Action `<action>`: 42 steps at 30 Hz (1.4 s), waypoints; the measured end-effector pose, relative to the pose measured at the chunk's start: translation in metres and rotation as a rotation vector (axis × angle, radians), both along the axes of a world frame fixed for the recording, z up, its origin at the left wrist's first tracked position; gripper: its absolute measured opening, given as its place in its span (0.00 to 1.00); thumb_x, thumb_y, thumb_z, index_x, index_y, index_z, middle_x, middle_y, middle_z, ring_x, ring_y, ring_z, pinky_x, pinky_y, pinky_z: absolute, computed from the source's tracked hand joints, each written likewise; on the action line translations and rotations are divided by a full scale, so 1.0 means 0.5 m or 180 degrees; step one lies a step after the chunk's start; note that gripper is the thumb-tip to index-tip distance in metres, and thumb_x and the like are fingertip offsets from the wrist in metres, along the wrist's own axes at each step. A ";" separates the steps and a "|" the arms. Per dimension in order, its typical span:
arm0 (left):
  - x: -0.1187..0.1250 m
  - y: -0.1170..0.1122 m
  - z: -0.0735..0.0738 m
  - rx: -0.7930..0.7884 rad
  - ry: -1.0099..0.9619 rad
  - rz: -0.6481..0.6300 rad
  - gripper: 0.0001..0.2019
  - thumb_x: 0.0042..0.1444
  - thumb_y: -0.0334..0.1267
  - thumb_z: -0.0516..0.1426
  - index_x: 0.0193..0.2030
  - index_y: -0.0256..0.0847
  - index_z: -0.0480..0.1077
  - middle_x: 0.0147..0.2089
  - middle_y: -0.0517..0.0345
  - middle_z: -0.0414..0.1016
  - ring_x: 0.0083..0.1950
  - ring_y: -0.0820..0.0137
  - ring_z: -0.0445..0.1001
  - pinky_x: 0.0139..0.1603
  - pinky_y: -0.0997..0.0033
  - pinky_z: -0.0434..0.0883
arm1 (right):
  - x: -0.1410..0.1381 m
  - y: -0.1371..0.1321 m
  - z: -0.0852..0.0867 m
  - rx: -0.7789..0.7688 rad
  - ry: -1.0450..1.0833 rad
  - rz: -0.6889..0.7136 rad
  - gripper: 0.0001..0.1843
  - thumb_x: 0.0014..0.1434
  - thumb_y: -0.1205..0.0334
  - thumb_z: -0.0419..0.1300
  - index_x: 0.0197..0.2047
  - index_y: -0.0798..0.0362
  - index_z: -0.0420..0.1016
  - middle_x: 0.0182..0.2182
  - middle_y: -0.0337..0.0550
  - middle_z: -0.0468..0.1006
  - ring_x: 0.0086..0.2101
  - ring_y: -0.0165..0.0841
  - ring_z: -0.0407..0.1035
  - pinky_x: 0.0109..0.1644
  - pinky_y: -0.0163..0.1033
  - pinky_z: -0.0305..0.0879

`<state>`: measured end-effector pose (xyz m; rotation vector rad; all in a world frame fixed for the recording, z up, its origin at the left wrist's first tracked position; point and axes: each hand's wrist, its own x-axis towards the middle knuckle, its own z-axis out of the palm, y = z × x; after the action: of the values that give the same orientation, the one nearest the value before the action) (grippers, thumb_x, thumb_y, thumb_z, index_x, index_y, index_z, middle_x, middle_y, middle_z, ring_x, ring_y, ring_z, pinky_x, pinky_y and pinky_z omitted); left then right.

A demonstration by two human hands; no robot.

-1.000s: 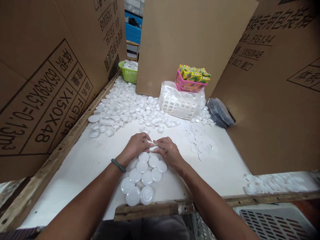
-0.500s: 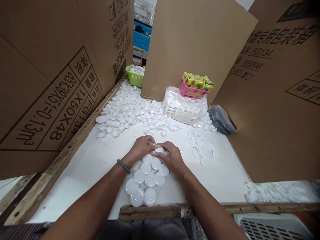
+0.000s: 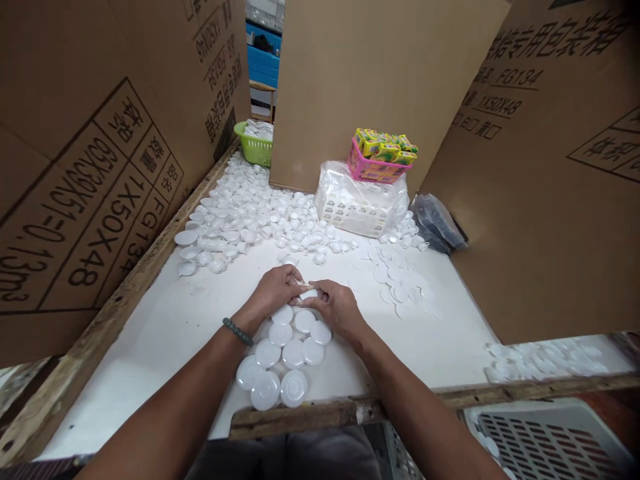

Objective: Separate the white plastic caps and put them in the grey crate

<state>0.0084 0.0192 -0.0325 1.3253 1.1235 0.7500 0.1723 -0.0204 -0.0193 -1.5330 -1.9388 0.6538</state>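
Note:
My left hand [image 3: 271, 291] and my right hand [image 3: 336, 305] meet over the middle of the white table [image 3: 165, 327]. Both pinch one small white cap [image 3: 308, 292] between their fingertips, fingers curled. Just below them lie several round white lids [image 3: 283, 357] in neat rows, flat on the table. A dark bead bracelet [image 3: 237, 331] rings my left wrist. A large heap of loose white caps [image 3: 250, 213] covers the table beyond my hands. Flat white discs [image 3: 400, 283] are scattered to the right.
Tall cardboard boxes [image 3: 90, 153] wall the table on the left, back and right. A clear bag of parts [image 3: 361, 203] carries a pink basket [image 3: 375, 170] with yellow packets. A green basket [image 3: 255, 148] stands at the back. A white crate [image 3: 545, 443] sits below right.
My hands stay together on the small cap, with only slight finger movement. The view shifted up and then back down as my head moved.

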 end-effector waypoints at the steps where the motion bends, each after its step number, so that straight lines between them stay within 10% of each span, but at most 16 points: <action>1: 0.000 0.001 0.000 -0.0034 0.0054 0.0007 0.15 0.41 0.44 0.63 0.31 0.38 0.65 0.19 0.64 0.69 0.21 0.73 0.69 0.22 0.75 0.65 | -0.003 -0.002 0.000 0.0058 -0.0086 -0.0012 0.14 0.51 0.49 0.62 0.32 0.51 0.75 0.22 0.35 0.68 0.24 0.28 0.59 0.28 0.33 0.55; 21: 0.000 -0.011 0.018 0.0480 0.0429 -0.0093 0.10 0.47 0.44 0.57 0.33 0.40 0.69 0.23 0.64 0.70 0.23 0.73 0.69 0.25 0.75 0.63 | 0.005 -0.003 0.008 0.0214 -0.0390 -0.0063 0.22 0.56 0.46 0.55 0.20 0.53 0.65 0.18 0.34 0.64 0.22 0.25 0.56 0.26 0.32 0.50; 29: 0.004 -0.026 0.039 0.0850 0.0467 -0.0683 0.12 0.49 0.45 0.56 0.28 0.37 0.73 0.26 0.59 0.72 0.29 0.72 0.66 0.29 0.76 0.60 | 0.099 0.019 0.012 0.0686 -0.1689 -0.1576 0.09 0.59 0.61 0.54 0.36 0.53 0.74 0.34 0.49 0.72 0.36 0.37 0.63 0.35 0.38 0.55; 42: -0.003 -0.009 0.019 0.1065 0.0798 -0.0514 0.13 0.44 0.45 0.59 0.20 0.38 0.66 0.24 0.61 0.70 0.27 0.73 0.64 0.27 0.76 0.58 | 0.036 0.060 0.028 0.0695 -0.0687 -0.0238 0.10 0.61 0.63 0.52 0.40 0.52 0.74 0.37 0.45 0.75 0.40 0.34 0.66 0.44 0.38 0.62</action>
<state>0.0070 0.0146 -0.0229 1.8102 1.1003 0.6848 0.1901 0.0096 -0.0054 -1.5808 -2.0217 0.2426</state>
